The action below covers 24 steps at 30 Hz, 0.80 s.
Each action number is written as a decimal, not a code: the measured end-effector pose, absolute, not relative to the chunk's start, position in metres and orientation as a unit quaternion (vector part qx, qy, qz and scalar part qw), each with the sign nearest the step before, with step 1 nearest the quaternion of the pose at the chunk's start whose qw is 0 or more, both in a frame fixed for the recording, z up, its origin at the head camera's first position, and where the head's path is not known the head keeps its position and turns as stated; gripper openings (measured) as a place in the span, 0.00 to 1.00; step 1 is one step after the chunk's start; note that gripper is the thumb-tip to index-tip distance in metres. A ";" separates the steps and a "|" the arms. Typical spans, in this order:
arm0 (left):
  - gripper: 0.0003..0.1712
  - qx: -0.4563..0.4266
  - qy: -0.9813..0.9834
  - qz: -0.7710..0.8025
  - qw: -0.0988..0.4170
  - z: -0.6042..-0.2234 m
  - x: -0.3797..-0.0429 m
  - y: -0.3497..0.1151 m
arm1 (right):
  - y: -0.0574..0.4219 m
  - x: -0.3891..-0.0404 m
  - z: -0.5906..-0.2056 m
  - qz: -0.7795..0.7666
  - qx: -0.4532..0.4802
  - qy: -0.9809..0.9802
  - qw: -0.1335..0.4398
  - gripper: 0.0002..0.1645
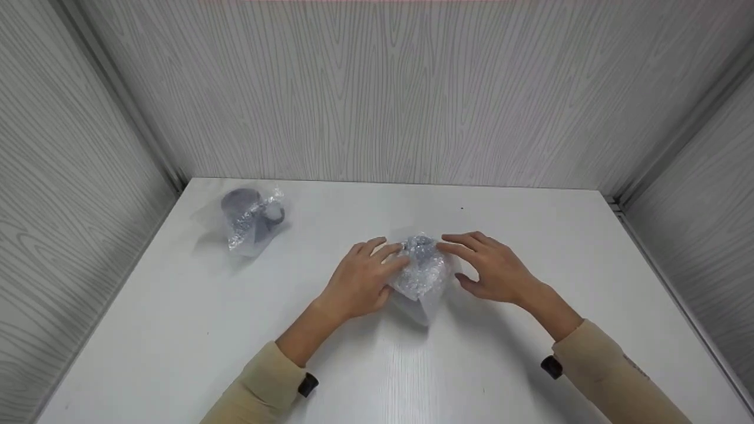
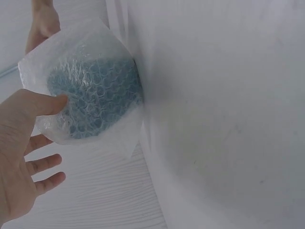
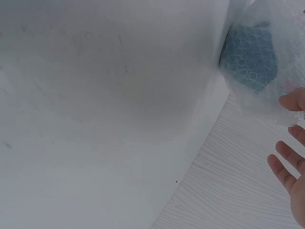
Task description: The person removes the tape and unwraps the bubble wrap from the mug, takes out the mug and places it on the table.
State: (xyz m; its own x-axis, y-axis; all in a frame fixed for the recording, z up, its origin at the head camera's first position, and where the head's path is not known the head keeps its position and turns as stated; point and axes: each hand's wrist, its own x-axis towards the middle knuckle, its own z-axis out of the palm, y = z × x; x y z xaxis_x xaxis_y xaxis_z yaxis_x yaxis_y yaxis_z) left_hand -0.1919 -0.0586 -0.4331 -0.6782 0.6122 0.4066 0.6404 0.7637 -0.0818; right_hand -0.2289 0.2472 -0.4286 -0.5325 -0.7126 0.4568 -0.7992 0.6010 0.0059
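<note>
A blue object wrapped in clear bubble wrap (image 1: 419, 274) stands on the table between the two hands; the wrap hides its exact kind. My left hand (image 1: 360, 281) pinches the wrap's left side, thumb on the near face and index finger round the other side, as the left wrist view shows, with the remaining fingers spread. On the right, my right hand (image 1: 492, 268) has its fingers loosely bent and its index fingertip at the package's upper edge. In the right wrist view the right thumb (image 3: 293, 100) lies by the wrap and the other fingers are spread.
Toward the back left of the white table (image 1: 235, 347) lies a second bubble-wrapped thing, a dark mug (image 1: 242, 215) with its handle toward the right. Wood-grained panels (image 1: 365, 88) enclose the table at the back and both sides.
</note>
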 end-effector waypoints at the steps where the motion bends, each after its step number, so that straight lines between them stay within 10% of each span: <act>1: 0.29 -0.342 -0.915 -0.033 0.210 -0.433 -0.192 -0.059 | 0.248 -0.229 -0.429 0.103 0.435 -0.868 0.214 0.42; 24: 0.31 -0.344 -0.913 -0.039 0.216 -0.433 -0.202 -0.060 | 0.250 -0.214 -0.434 0.119 0.414 -0.876 0.217 0.37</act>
State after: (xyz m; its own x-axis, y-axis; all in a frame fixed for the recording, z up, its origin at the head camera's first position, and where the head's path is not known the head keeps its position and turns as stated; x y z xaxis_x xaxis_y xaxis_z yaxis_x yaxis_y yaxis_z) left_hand -0.2015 -0.0597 -0.4332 -0.6710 0.6108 0.4203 0.6441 0.7610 -0.0776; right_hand -0.2142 0.2498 -0.4344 -0.5640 -0.6731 0.4784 -0.7765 0.6294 -0.0299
